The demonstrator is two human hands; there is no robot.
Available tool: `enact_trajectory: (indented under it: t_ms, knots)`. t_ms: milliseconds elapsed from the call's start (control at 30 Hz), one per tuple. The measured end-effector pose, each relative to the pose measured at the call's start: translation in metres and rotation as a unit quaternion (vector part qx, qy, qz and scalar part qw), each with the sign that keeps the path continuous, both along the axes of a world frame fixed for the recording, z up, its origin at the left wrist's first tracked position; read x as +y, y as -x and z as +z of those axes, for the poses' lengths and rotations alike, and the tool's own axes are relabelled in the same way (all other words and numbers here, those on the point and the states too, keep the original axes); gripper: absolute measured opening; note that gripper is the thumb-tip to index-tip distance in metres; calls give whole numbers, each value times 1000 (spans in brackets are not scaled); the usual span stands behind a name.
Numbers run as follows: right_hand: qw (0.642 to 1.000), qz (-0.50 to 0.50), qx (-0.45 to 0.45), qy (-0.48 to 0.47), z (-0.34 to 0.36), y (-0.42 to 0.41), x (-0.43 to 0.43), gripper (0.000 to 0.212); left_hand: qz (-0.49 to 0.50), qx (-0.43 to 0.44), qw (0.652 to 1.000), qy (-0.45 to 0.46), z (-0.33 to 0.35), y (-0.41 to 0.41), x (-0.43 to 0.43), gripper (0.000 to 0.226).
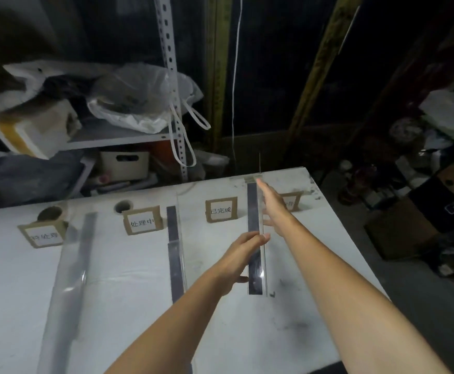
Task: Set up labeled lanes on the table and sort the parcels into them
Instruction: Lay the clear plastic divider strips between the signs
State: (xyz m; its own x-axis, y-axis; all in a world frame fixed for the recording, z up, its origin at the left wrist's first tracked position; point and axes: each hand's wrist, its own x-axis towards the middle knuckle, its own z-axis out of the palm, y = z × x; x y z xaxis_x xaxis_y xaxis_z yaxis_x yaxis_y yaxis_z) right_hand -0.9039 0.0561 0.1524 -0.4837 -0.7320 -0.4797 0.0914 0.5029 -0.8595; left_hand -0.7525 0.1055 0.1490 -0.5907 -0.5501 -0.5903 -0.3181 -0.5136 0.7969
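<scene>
On the white table [128,292] stand three clear upright divider strips: a left one [69,271], a middle one [176,255] and a right one [255,238]. Cardboard label cards stand at the far end of the lanes: left card [43,234], middle card [142,221], third card [221,209], and a fourth card [292,202] partly hidden behind my right hand. My left hand [243,255] touches the left face of the right divider with straight fingers. Flat along that divider's right side lies my right hand [273,205], its fingertips near the far table edge.
A metal shelf [118,136] behind the table holds a plastic bag [139,103] and a white box [34,130]. Cardboard boxes [420,214] and clutter stand on the floor to the right. Two round holes [123,205] pierce the tabletop near the far edge.
</scene>
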Motion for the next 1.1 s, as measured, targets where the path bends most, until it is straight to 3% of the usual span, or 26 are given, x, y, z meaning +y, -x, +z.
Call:
enact_trajectory:
  t_ms: [133, 400, 567, 800, 967, 1100]
  knots:
    - [998, 54, -9, 6, -36, 25, -25, 40, 80, -35, 996, -14, -28, 35, -5, 48]
    - [995, 90, -44, 30, -100, 70, -55, 19, 136, -64, 988, -35, -63, 87, -17, 29]
    - [993, 96, -64, 37, -119, 78, -56, 46, 146, -85, 985, -29, -79, 100, -7, 36]
    - [991, 115, -59, 41, -118, 69, -58, 57, 149, -94, 984, -21, -85, 105, 1, 71]
    - [989, 133, -68, 13, -117, 75, -59, 58, 154, -96, 983, -15, -88, 105, 1, 48]
    - [987, 134, -92, -17, -112, 82, -63, 60, 160, -95, 982, -20, -91, 102, 4, 47]
